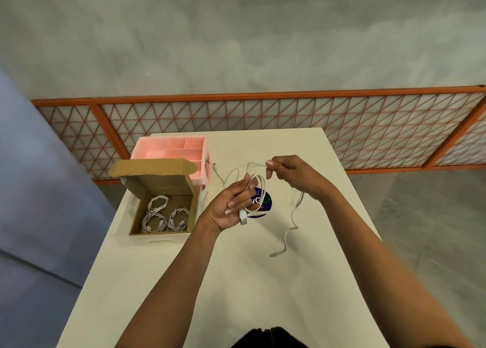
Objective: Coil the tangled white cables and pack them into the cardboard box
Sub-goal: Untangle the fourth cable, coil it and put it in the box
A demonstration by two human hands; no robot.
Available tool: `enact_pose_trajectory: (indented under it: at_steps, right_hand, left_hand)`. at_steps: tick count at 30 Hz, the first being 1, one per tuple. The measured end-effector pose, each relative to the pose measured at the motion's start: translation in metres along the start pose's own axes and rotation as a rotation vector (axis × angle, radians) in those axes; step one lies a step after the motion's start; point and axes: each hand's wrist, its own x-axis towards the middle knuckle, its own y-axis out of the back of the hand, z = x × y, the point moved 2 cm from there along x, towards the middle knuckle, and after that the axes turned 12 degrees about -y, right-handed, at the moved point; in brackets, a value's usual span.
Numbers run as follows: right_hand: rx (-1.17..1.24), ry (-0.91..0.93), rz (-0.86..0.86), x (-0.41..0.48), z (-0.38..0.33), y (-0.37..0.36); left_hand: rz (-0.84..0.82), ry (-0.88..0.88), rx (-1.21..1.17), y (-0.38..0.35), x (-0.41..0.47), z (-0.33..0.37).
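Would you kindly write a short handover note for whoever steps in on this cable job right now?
Left hand holds a partly wound white cable coil, plug hanging below. Right hand pinches the strand feeding it.
Loose tail trails on the white table.
Done: three coiled white cables lie in the open brown cardboard box.
Left: finish winding, then box this coil.
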Motion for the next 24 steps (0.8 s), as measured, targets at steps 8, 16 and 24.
enact_pose_trajectory:
  at_steps: [8, 16, 24]
  right_hand:
    - [0.104, -0.158, -0.233, -0.003, 0.009, -0.015]
    - [0.384, -0.095, -0.495, -0.003, 0.015, -0.021]
    - [0.537, -0.151, -0.395, 0.004, 0.014, -0.024]
  left_hand:
    - [-0.041, -0.025, -0.118, 0.005, 0.001, -0.002]
    - [-0.046, -0.014, -0.211, 0.005, 0.001, 0.007]
    - [0.085, -0.047, -0.106, -0.001, 0.003, 0.011]
